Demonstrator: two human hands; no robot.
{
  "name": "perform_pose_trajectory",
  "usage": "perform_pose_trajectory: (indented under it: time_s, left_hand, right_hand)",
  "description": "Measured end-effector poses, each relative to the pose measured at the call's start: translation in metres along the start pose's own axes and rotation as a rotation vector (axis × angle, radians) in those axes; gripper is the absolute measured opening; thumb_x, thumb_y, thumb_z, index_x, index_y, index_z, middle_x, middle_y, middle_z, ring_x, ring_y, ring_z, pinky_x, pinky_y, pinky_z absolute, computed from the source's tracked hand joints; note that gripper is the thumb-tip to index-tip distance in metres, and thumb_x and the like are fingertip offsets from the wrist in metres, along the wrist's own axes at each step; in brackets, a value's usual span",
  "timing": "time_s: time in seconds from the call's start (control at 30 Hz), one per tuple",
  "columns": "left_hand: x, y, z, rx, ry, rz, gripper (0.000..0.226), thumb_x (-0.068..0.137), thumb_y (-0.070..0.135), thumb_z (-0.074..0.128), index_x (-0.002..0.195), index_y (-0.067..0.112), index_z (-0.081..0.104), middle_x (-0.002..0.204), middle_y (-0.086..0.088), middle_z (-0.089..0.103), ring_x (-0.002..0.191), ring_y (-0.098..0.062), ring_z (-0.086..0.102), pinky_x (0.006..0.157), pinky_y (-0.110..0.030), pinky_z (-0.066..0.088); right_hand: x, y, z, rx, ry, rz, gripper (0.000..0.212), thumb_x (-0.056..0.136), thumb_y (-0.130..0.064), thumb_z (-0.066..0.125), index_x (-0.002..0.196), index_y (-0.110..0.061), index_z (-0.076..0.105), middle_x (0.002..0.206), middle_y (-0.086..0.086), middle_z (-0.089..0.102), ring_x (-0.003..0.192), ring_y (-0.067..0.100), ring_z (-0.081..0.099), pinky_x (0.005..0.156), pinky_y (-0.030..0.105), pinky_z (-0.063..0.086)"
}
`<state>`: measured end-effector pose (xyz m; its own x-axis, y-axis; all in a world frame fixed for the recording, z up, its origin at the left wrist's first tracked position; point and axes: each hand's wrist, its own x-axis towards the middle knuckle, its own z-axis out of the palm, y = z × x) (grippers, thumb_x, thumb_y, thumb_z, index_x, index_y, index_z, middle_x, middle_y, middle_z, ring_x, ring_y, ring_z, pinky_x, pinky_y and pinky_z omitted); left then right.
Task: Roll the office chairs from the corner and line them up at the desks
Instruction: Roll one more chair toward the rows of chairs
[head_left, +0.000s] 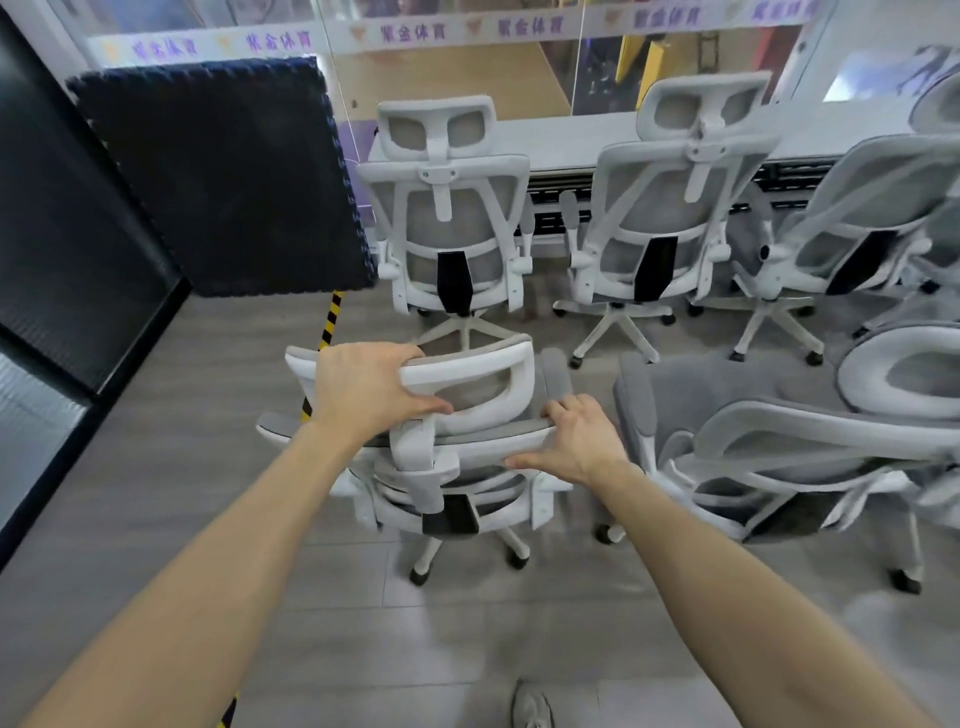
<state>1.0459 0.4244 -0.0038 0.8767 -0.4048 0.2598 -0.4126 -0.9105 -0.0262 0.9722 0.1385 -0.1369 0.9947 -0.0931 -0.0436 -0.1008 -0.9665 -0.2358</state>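
Left hand (363, 387) grips headrest (467, 382), right hand (576, 441) backrest; white-grey chair (457, 467).

About six chairs (457, 447), one desk (566, 137)
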Motion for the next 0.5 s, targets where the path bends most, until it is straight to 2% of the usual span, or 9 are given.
perform_pose_trajectory:
  time_s: [0.1, 0.27, 0.4, 0.5]
  left_hand:
    - [0.01, 0.009, 0.004, 0.004, 0.02, -0.01, 0.07, 0.065, 0.104, 0.062, 0.102, 0.048, 0.077, 0.067, 0.019, 0.061, 0.076, -0.01, 0.066, 0.062, -0.03, 0.042]
    - [0.02, 0.023, 0.006, 0.023, 0.04, -0.029, 0.059, 0.07, 0.098, 0.066, 0.096, 0.047, 0.079, 0.058, 0.017, 0.05, 0.068, -0.011, 0.056, 0.062, -0.03, 0.033]
    - [0.014, 0.022, 0.011, 0.008, 0.113, -0.039, 0.061, 0.07, 0.095, 0.053, 0.09, 0.045, 0.082, 0.057, 0.013, 0.059, 0.063, -0.01, 0.054, 0.057, -0.027, 0.031]
    - [0.008, 0.018, 0.011, -0.019, 0.128, -0.043, 0.056, 0.071, 0.091, 0.056, 0.089, 0.045, 0.082, 0.057, 0.013, 0.062, 0.061, -0.01, 0.058, 0.056, -0.026, 0.034]
  right_hand:
    - [0.004, 0.011, -0.002, 0.019, -0.003, 0.022, 0.118, 0.049, -0.117, 0.047, 0.122, -0.026, 0.065, 0.115, -0.006, 0.06, 0.122, 0.021, 0.046, 0.115, 0.039, 0.043]
    - [0.008, 0.021, -0.009, 0.068, -0.011, 0.047, 0.116, 0.044, -0.116, 0.05, 0.115, -0.026, 0.064, 0.109, -0.007, 0.058, 0.117, 0.021, 0.044, 0.11, 0.039, 0.046]
    - [0.004, 0.021, -0.005, 0.068, 0.008, 0.039, 0.112, 0.045, -0.115, 0.052, 0.111, -0.025, 0.065, 0.107, -0.007, 0.057, 0.115, 0.02, 0.045, 0.111, 0.038, 0.045]
    - [0.0, 0.015, -0.002, 0.078, 0.024, 0.036, 0.116, 0.046, -0.115, 0.052, 0.115, -0.024, 0.067, 0.11, -0.008, 0.058, 0.121, 0.021, 0.047, 0.115, 0.038, 0.043]
